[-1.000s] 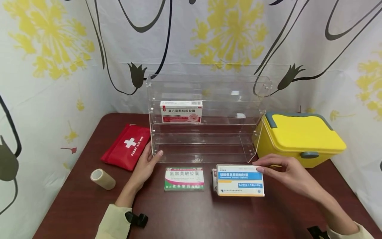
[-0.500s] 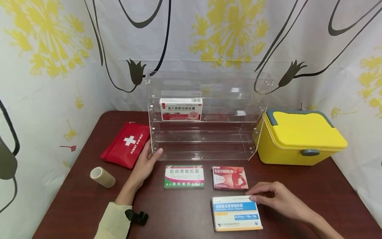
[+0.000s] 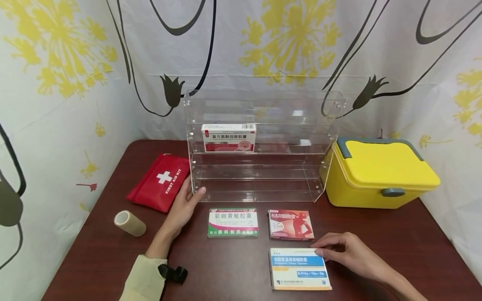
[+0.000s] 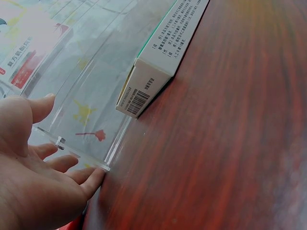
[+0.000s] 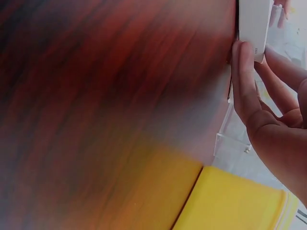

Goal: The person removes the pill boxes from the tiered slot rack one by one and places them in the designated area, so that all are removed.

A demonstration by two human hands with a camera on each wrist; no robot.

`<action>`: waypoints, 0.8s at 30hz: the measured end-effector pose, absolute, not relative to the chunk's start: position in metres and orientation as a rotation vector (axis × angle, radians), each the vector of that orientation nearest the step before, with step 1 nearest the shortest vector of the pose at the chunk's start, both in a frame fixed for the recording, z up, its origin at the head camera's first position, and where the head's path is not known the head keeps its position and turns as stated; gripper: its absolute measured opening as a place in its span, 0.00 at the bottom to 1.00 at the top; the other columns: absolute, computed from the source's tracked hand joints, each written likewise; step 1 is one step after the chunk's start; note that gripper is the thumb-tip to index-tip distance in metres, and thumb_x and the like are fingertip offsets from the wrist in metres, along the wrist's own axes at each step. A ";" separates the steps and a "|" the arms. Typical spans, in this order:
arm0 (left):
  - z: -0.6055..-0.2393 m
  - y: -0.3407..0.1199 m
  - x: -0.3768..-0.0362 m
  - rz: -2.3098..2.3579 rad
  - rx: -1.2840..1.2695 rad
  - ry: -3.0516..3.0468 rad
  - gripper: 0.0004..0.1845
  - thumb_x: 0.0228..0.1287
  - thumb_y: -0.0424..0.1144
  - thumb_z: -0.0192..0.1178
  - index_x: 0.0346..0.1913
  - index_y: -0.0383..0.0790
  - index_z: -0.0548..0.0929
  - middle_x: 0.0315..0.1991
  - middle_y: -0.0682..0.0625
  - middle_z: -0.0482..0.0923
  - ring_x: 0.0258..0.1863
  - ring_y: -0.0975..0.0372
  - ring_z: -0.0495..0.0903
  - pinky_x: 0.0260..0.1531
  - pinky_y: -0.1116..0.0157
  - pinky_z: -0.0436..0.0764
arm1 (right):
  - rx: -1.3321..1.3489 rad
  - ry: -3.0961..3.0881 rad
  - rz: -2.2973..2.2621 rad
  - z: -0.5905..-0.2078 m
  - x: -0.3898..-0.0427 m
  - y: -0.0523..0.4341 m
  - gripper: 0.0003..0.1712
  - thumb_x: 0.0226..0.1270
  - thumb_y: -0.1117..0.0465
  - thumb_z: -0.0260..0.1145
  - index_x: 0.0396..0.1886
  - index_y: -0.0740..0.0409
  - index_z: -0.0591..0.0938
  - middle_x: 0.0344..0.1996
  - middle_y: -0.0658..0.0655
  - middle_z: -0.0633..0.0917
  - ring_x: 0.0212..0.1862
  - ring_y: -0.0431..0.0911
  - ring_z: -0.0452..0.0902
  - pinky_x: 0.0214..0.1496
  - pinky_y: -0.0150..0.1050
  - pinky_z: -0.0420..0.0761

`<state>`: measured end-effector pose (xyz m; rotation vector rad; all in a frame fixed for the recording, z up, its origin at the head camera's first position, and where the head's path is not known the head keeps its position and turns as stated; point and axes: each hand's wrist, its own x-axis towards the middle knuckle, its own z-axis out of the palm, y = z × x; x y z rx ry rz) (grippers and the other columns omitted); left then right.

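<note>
- While the right hand (image 3: 348, 253) lies at the front right of the table (image 3: 395, 242), its fingertips touch the upper right corner of the blue-and-white box (image 3: 299, 269); the fingers are bent over the box edge, but a firm pinch cannot be confirmed from the head view. The right wrist view shows a finger (image 5: 243, 79) against the box's narrow end.
- Blue-and-white box: flat on the table, label up, nearest the front edge. Its long axis runs left to right, and it lies immediately left of the right hand.
- Left hand (image 3: 184, 207): fingers straight and relaxed, holding nothing, resting on the table with fingertips against the lower left front corner of the clear acrylic shelf (image 3: 260, 142). The left wrist view confirms fingers at the shelf's base corner.
- Right hand is plainly the nearer to the blue-and-white box; the left is well apart from it.
- Red box (image 3: 290, 224) sits just behind the blue-and-white box; green-and-white box (image 3: 232, 223) lies between it and the left hand.
- One white-and-red box (image 3: 228, 137) stands on the shelf's upper tier, left side.
- Also present: red first aid pouch (image 3: 160, 182), tape roll (image 3: 129, 224), yellow case (image 3: 380, 173).
</note>
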<state>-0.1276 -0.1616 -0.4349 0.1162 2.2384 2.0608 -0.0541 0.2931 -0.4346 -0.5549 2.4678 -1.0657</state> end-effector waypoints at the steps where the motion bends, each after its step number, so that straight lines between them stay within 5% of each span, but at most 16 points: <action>1: -0.435 -0.162 -0.128 2.064 0.119 2.236 0.42 0.70 0.45 0.59 0.78 0.46 0.47 0.74 0.43 0.57 0.71 0.51 0.60 0.63 0.54 0.68 | -0.554 2.475 -1.059 -0.435 -0.054 0.293 0.11 0.68 0.48 0.65 0.47 0.39 0.88 0.40 0.41 0.85 0.41 0.38 0.79 0.40 0.32 0.77; 15: -0.443 -0.160 -0.129 2.081 0.157 2.232 0.41 0.71 0.42 0.58 0.79 0.48 0.47 0.74 0.44 0.56 0.72 0.50 0.58 0.62 0.53 0.69 | -0.508 2.659 -1.008 -0.427 -0.045 0.292 0.12 0.67 0.46 0.66 0.47 0.41 0.86 0.40 0.39 0.85 0.38 0.36 0.78 0.38 0.32 0.80; 19: -0.452 -0.163 -0.134 2.077 0.159 2.240 0.41 0.71 0.43 0.59 0.79 0.51 0.46 0.74 0.46 0.55 0.72 0.51 0.57 0.62 0.53 0.70 | -0.629 2.906 -0.991 -0.412 -0.051 0.280 0.08 0.64 0.54 0.71 0.43 0.42 0.87 0.37 0.37 0.84 0.37 0.34 0.79 0.39 0.28 0.79; 24: -0.467 -0.165 -0.139 2.096 0.136 2.257 0.39 0.71 0.43 0.59 0.78 0.58 0.49 0.73 0.51 0.57 0.71 0.55 0.59 0.62 0.54 0.69 | -0.853 3.070 -1.020 -0.385 -0.080 0.243 0.15 0.60 0.61 0.74 0.46 0.41 0.86 0.39 0.37 0.84 0.39 0.33 0.79 0.44 0.26 0.78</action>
